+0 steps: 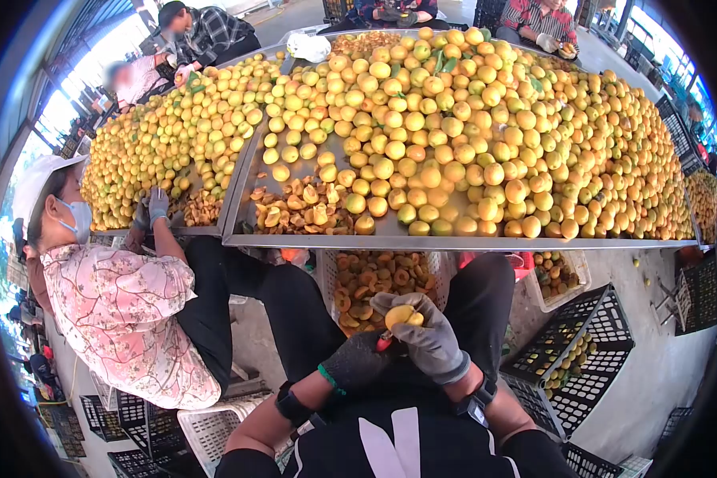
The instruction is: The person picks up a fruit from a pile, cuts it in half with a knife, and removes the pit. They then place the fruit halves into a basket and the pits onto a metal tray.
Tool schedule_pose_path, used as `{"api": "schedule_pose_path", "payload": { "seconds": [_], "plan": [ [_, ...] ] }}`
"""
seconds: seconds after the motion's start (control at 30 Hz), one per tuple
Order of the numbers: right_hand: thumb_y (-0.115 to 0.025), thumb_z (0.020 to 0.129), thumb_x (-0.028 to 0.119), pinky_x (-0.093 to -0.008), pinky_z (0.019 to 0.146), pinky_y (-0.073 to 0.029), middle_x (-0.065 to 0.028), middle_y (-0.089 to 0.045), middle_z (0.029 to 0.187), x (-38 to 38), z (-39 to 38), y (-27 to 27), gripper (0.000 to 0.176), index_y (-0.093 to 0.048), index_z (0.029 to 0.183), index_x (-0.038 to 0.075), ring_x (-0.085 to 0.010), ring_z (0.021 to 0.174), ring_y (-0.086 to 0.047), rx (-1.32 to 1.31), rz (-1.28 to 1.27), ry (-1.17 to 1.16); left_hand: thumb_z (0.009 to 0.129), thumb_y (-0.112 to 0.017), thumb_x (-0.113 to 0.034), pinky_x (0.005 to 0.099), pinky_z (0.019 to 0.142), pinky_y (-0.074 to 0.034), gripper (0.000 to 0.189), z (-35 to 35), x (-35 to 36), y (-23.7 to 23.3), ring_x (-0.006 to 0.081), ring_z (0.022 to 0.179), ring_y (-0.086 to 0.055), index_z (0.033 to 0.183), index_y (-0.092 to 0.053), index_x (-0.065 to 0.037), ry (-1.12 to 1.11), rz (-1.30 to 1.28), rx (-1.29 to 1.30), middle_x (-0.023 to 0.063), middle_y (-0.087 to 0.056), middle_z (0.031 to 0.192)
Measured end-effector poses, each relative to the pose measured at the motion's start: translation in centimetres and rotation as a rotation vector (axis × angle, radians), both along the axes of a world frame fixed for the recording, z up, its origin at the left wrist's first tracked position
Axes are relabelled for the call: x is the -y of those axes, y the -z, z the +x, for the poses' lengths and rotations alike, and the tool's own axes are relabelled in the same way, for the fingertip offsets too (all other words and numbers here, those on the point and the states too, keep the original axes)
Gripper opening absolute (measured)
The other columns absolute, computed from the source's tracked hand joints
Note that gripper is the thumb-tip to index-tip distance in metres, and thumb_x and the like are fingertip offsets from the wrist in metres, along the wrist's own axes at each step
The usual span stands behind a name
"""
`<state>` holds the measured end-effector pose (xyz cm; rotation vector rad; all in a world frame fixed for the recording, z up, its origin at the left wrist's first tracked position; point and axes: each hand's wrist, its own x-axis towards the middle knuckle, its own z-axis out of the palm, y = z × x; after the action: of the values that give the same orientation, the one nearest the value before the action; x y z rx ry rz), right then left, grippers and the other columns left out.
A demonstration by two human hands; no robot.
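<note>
Between my knees, my right hand [432,342], in a grey glove, has its fingers wrapped round a yellow apricot [405,316]. My left hand [354,362], in a dark glove with a green cuff, is closed on a small red-handled tool [384,342] whose working end is hidden by the fruit and fingers. Both hands meet at the apricot's lower side. Just beyond them, a white crate [327,272] holds many apricot halves [381,275]. A heap of whole apricots [462,135] covers much of the metal table in front, with a pile of cut halves [304,205] near its front edge.
The table's metal rim [454,242] runs just beyond my knees. A co-worker [123,279] sits close on my left, gloved hands at the fruit. Several people work along the far side. On my right stand a black crate [589,342] and a white crate [580,296] with fruit.
</note>
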<state>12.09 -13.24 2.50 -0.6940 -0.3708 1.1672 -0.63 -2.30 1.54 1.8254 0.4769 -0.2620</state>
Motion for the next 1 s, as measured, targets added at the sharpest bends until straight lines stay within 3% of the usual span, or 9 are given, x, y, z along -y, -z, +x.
{"api": "schedule_pose_path", "payload": {
  "seconds": [0.03, 0.07, 0.1, 0.23, 0.5, 0.6, 0.7, 0.83, 1.0],
  "plan": [
    [-0.065, 0.088, 0.007, -0.034, 0.099, -0.043, -0.0138, -0.058, 0.127, -0.1, 0.1, 0.0, 0.037, -0.052, 0.122, 0.003, -0.0242, 0.118, -0.055, 0.033, -0.082, 0.027, 0.088, -0.062, -0.03, 0.0398, 0.081, -0.05, 0.038, 0.1, -0.1, 0.0, 0.0346, 0.093, -0.064, 0.112, -0.059, 0.0, -0.001, 0.0, 0.002, 0.0213, -0.066, 0.098],
    [-0.068, 0.088, 0.02, -0.0251, 0.087, -0.047, -0.0061, -0.063, 0.114, 0.3, 0.1, -0.3, 0.036, -0.058, 0.119, 0.004, -0.0121, 0.095, -0.06, -0.045, -0.175, -0.018, 0.087, -0.063, -0.028, 0.0407, 0.079, -0.051, 0.035, 0.2, -0.3, -0.2, 0.0354, 0.089, -0.065, 0.109, -0.06, -0.001, -0.017, 0.191, -0.008, 0.0217, -0.066, 0.094],
    [-0.068, 0.088, 0.02, -0.0251, 0.087, -0.047, -0.0061, -0.063, 0.114, 0.3, -0.1, -0.2, 0.036, -0.058, 0.119, 0.004, -0.0121, 0.095, -0.06, -0.043, -0.175, -0.018, 0.086, -0.064, -0.026, 0.0416, 0.076, -0.052, 0.032, 0.3, -0.5, -0.3, 0.0362, 0.085, -0.066, 0.105, -0.062, -0.001, -0.033, 0.381, -0.018, 0.0221, -0.067, 0.089],
    [-0.066, 0.09, 0.022, -0.0225, 0.084, -0.047, -0.0041, -0.066, 0.107, 0.1, -1.0, -0.2, 0.033, -0.06, 0.117, 0.003, -0.0103, 0.09, -0.06, 0.099, -0.198, 0.118, 0.085, -0.064, -0.03, 0.0457, 0.069, -0.051, 0.032, 0.7, -0.6, -1.1, 0.0423, 0.079, -0.063, 0.101, -0.062, -0.001, -0.092, 0.496, 0.027, 0.0239, -0.064, 0.081],
    [-0.065, 0.091, 0.021, -0.0253, 0.091, -0.045, -0.0076, -0.062, 0.119, 1.0, 0.3, 0.1, 0.037, -0.057, 0.121, 0.002, -0.0127, 0.1, -0.059, 0.224, -0.131, 0.025, 0.088, -0.065, -0.03, 0.0396, 0.08, -0.049, 0.038, 0.7, 0.0, 0.0, 0.0336, 0.091, -0.065, 0.112, -0.06, 0.0, -0.045, 0.053, 0.128, 0.0212, -0.067, 0.094],
    [-0.067, 0.089, 0.022, -0.03, 0.098, -0.042, -0.0101, -0.06, 0.124, 0.7, 0.2, 1.4, 0.043, -0.055, 0.125, 0.001, -0.0175, 0.108, -0.058, 0.07, -0.031, 0.025, 0.089, -0.063, -0.032, 0.0376, 0.083, -0.049, 0.039, 0.7, -0.1, 0.4, 0.0309, 0.094, -0.065, 0.113, -0.06, -0.001, -0.04, -0.109, 0.029, 0.0181, -0.067, 0.099],
    [-0.065, 0.087, 0.017, -0.0353, 0.104, -0.038, -0.0138, -0.058, 0.127, 0.7, 0.7, 2.0, 0.046, -0.052, 0.127, 0.0, -0.023, 0.116, -0.055, -0.048, 0.007, -0.042, 0.092, -0.061, -0.03, 0.0352, 0.094, -0.047, 0.035, 0.9, -0.6, 1.9, 0.0254, 0.105, -0.061, 0.117, -0.06, -0.006, 0.069, -0.1, 0.047, 0.0151, -0.065, 0.109],
    [-0.06, 0.082, 0.011, -0.0389, 0.107, -0.036, -0.0173, -0.056, 0.129, 0.8, 1.2, 2.8, 0.05, -0.049, 0.129, -0.001, -0.0269, 0.121, -0.053, -0.066, 0.074, -0.106, 0.091, -0.061, -0.036, 0.0358, 0.088, -0.047, 0.037, 0.7, -0.3, 2.6, 0.0268, 0.096, -0.062, 0.11, -0.062, -0.005, 0.022, -0.202, 0.09, 0.0157, -0.066, 0.105],
    [-0.057, 0.082, 0.007, -0.04, 0.105, -0.039, -0.0196, -0.054, 0.13, 0.7, 1.7, 3.4, 0.05, -0.048, 0.13, -0.002, -0.0282, 0.118, -0.055, -0.14, 0.186, -0.189, 0.091, -0.062, -0.032, 0.0371, 0.088, -0.049, 0.033, 1.2, -0.7, 0.3, 0.0239, 0.097, -0.062, 0.109, -0.063, -0.004, 0.117, -0.18, -0.096, 0.0137, -0.066, 0.104]
  ]
}}
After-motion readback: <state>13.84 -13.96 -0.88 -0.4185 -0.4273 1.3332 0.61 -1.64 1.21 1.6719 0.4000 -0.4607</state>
